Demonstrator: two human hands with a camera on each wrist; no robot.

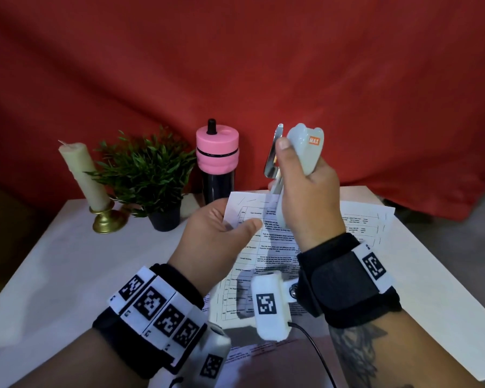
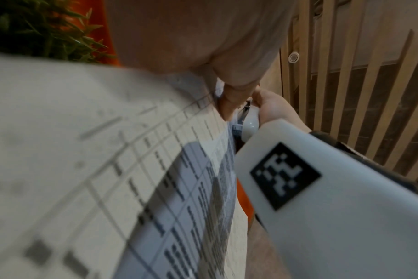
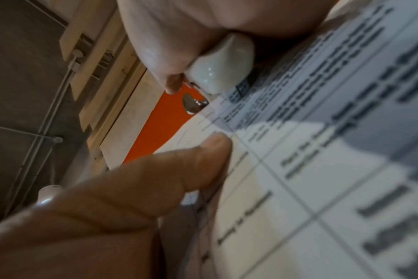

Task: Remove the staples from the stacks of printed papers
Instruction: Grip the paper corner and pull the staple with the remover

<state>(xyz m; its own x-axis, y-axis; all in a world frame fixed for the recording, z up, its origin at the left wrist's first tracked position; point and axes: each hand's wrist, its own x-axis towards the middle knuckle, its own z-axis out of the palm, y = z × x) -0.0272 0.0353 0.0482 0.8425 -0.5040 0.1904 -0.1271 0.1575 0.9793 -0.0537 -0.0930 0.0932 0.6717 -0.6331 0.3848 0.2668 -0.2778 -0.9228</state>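
My left hand point(image 1: 219, 228) holds a stack of printed papers point(image 1: 252, 247) up off the table, thumb on the top sheet near its upper left corner and fingers behind. My right hand point(image 1: 305, 183) grips a white MAX stapler point(image 1: 303, 144) upright, its lower end against the top edge of the held sheets. In the right wrist view the stapler point(image 3: 224, 69) and its shiny metal tip point(image 3: 193, 103) meet the paper point(image 3: 322, 169) corner, close to the left thumb point(image 3: 179, 169). The left wrist view shows the blurred sheet point(image 2: 84, 151) and the stapler point(image 2: 249, 122). No staple can be made out.
More printed sheets point(image 1: 370, 219) lie on the white table point(image 1: 53, 275) at the right, and another sheet point(image 1: 249, 351) lies near the front edge. At the back stand a candle point(image 1: 81, 175) in a gold holder, a potted plant point(image 1: 146, 175) and a pink-lidded bottle point(image 1: 217, 161).
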